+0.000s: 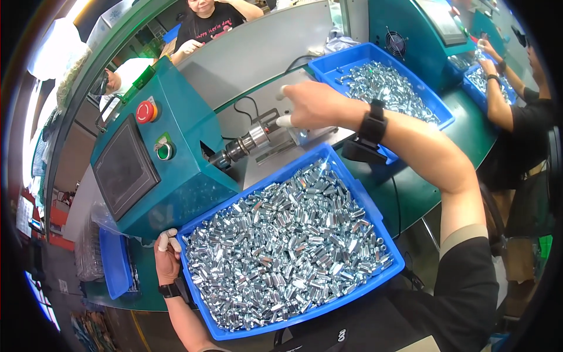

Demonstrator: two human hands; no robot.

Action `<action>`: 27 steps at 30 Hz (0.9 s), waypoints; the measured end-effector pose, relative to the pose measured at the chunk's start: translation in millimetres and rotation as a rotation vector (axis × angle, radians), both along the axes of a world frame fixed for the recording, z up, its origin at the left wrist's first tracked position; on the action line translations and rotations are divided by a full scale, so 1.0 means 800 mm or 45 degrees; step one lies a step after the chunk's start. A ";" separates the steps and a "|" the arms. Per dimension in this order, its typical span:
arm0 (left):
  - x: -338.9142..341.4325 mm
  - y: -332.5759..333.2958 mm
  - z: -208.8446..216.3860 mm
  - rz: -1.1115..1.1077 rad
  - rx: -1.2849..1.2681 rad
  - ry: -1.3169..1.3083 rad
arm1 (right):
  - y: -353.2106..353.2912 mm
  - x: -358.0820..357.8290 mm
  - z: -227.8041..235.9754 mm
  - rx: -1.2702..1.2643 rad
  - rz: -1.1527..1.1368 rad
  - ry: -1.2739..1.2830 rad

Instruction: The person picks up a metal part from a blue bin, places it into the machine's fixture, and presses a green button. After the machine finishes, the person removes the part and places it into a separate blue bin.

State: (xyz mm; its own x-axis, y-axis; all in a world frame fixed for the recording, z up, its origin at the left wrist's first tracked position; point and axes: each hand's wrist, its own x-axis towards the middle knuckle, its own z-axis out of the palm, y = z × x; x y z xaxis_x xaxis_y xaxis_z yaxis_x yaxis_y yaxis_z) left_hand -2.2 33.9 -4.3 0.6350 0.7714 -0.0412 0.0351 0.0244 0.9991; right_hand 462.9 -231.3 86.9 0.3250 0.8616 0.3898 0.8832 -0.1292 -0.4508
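Right hand [314,105] reaching over machine chuck [252,141], fingertips pinched at its tip, held part too small to tell; left hand [167,255] clenched on rim of blue tray [366,205] heaped with zinc-plated sleeves [287,240].

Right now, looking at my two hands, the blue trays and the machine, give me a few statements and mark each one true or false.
1. The left hand grips the corner of the near blue tray. True.
2. The near blue tray is empty. False: it is full of shiny metal parts.
3. The right hand reaches toward the machine's chuck. True.
4. The emergency stop button is green. False: it is red.
5. Only one blue tray holds parts. False: the far blue tray holds them too.
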 end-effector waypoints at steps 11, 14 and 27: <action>0.001 -0.010 0.005 0.017 0.013 0.010 | -0.064 0.047 0.030 -0.348 -0.453 -0.268; 0.002 -0.006 0.002 -0.002 0.019 -0.002 | -0.124 0.078 0.031 -0.387 -0.648 -0.316; 0.002 -0.003 0.003 -0.007 -0.008 0.007 | -0.081 -0.090 -0.046 -0.597 0.380 -0.265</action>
